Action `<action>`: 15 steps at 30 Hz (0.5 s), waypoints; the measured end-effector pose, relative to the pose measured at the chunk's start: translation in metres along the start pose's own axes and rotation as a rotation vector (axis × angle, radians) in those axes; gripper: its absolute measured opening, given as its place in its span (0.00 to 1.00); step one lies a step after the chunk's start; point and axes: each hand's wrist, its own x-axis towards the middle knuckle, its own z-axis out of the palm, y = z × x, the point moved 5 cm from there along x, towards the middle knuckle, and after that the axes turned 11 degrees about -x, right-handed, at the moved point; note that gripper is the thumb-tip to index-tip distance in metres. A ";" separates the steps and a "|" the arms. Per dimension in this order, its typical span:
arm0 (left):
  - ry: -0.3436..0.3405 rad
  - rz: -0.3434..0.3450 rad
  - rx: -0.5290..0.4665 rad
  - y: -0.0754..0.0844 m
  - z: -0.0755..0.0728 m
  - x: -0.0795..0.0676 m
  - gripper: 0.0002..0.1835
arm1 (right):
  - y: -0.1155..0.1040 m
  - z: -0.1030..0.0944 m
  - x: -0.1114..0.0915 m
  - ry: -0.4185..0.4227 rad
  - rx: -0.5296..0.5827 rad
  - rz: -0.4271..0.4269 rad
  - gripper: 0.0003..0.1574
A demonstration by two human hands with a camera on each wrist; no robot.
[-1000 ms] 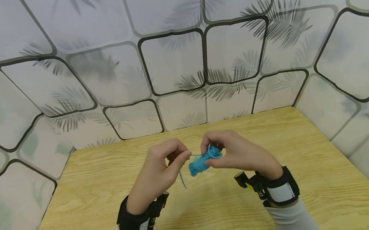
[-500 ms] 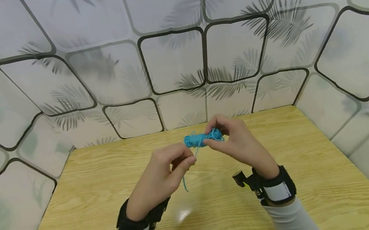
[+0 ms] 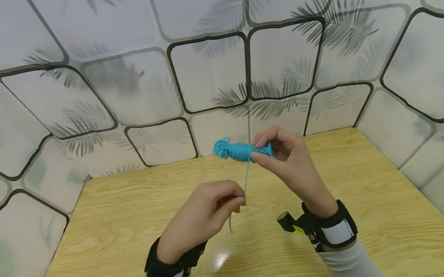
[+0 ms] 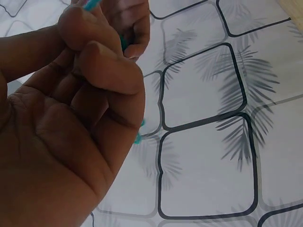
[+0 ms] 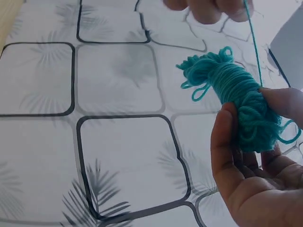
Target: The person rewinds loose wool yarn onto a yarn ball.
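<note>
A small blue skein of yarn (image 3: 239, 151), wrapped round its middle with looped ends, is raised above the far part of the table. My right hand (image 3: 289, 158) grips its right end between thumb and fingers; the right wrist view shows the wound yarn (image 5: 234, 82) up close, with loose loops at both ends. From the wrapped middle a taut strand (image 3: 247, 176) runs down to my left hand (image 3: 213, 207), which pinches it between thumb and forefinger. The strand's loose tail (image 3: 230, 224) hangs below that hand. In the left wrist view the left fingers (image 4: 111, 71) are curled.
The wood-grain table (image 3: 107, 241) spreads under both hands. Behind it and at both sides stands a pale patterned cloth wall (image 3: 211, 76). Each wrist wears a black strap with a camera, and the right camera (image 3: 286, 222) sticks out toward the middle.
My right hand has lifted the skein up and away and turned it, so its free end now points up-left. The left hand has shifted slightly right and down, and the strand between them is longer.
</note>
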 end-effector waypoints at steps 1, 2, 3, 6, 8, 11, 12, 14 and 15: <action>-0.009 -0.014 -0.006 -0.002 0.001 0.001 0.07 | -0.001 0.000 0.000 -0.015 0.038 0.007 0.11; -0.017 -0.028 -0.009 -0.005 0.001 0.002 0.07 | -0.003 0.000 -0.001 -0.033 0.069 0.013 0.11; -0.022 -0.043 -0.010 -0.008 0.002 0.003 0.08 | -0.004 0.000 -0.002 -0.051 0.091 0.019 0.12; -0.028 -0.093 -0.020 -0.022 -0.001 0.006 0.07 | -0.008 0.001 -0.004 -0.121 0.142 0.008 0.14; -0.016 -0.106 -0.011 -0.030 -0.005 0.007 0.08 | -0.010 0.004 -0.005 -0.197 0.175 -0.011 0.13; 0.017 -0.116 -0.037 -0.039 -0.014 0.005 0.08 | -0.014 0.010 -0.009 -0.361 0.209 -0.057 0.09; 0.029 -0.115 -0.037 -0.041 -0.017 0.005 0.08 | -0.016 0.013 -0.010 -0.424 0.211 -0.078 0.08; 0.050 -0.117 -0.035 -0.043 -0.022 0.003 0.08 | -0.019 0.018 -0.014 -0.538 0.196 -0.102 0.08; 0.061 -0.117 -0.043 -0.043 -0.025 0.002 0.07 | -0.019 0.020 -0.015 -0.583 0.178 -0.114 0.09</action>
